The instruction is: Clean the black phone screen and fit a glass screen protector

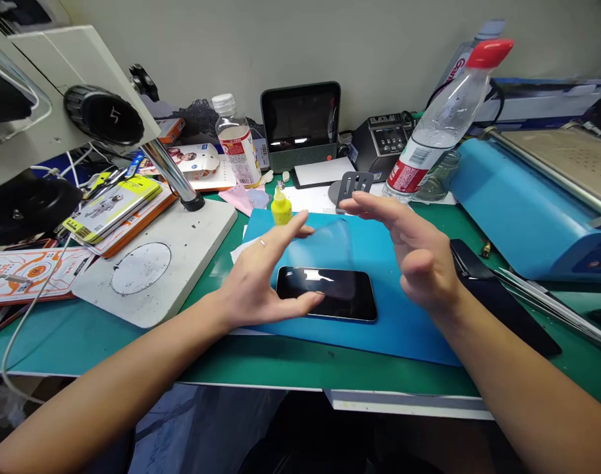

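A black smartphone (349,296) lies face up on a blue mat (399,336). Above its far edge a thin clear film (324,247) is faintly visible, tilted over the mat. My left hand (265,276) is over the phone's left side, thumb and fingers spread apart, with the fingertips at the film's left edge; whether they grip it is hard to tell. To the right of the film my right hand (413,257) hovers with its fingers apart and nothing in it. Just beyond my left fingertips stands a small yellow bottle (281,207).
A microscope stand base (156,263) and boxes (115,207) are at the left. Behind stand a drink bottle (238,148), a dark display (301,118) and a red-capped bottle (428,138). A blue machine (522,204) and dark flat pieces (507,309) are at the right.
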Demonstrator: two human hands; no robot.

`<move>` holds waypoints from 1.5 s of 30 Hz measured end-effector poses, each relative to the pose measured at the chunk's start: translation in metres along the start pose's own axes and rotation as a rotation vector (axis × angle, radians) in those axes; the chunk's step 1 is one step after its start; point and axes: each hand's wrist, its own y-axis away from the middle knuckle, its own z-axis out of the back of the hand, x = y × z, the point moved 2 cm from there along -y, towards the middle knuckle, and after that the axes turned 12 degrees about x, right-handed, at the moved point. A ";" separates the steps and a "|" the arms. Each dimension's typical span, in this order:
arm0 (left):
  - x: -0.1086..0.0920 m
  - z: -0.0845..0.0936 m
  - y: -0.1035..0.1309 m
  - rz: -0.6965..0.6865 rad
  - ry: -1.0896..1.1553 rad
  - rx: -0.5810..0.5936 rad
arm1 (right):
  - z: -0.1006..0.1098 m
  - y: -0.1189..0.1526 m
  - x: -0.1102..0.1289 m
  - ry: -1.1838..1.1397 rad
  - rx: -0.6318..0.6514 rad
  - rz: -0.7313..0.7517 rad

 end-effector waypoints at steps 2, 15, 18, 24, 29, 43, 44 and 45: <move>-0.001 -0.001 0.000 -0.011 -0.038 0.024 | 0.007 -0.001 0.006 -0.034 0.004 0.003; 0.003 -0.010 -0.001 0.029 -0.064 0.184 | 0.010 0.020 0.005 0.531 0.415 0.053; 0.004 -0.014 -0.001 0.055 -0.069 0.213 | 0.008 0.020 0.005 0.518 0.430 0.069; 0.005 -0.014 -0.001 0.072 -0.033 0.296 | 0.012 0.022 0.002 0.456 0.396 0.029; 0.010 -0.006 0.004 0.159 -0.100 0.489 | 0.015 0.024 -0.003 0.356 0.381 -0.008; 0.017 0.000 0.002 0.218 -0.035 0.549 | 0.017 0.021 -0.005 0.294 0.351 -0.065; 0.019 -0.002 0.002 0.223 -0.033 0.531 | 0.017 0.020 -0.005 0.303 0.349 -0.061; 0.021 -0.003 0.002 0.229 -0.031 0.515 | 0.016 0.019 -0.006 0.313 0.345 -0.057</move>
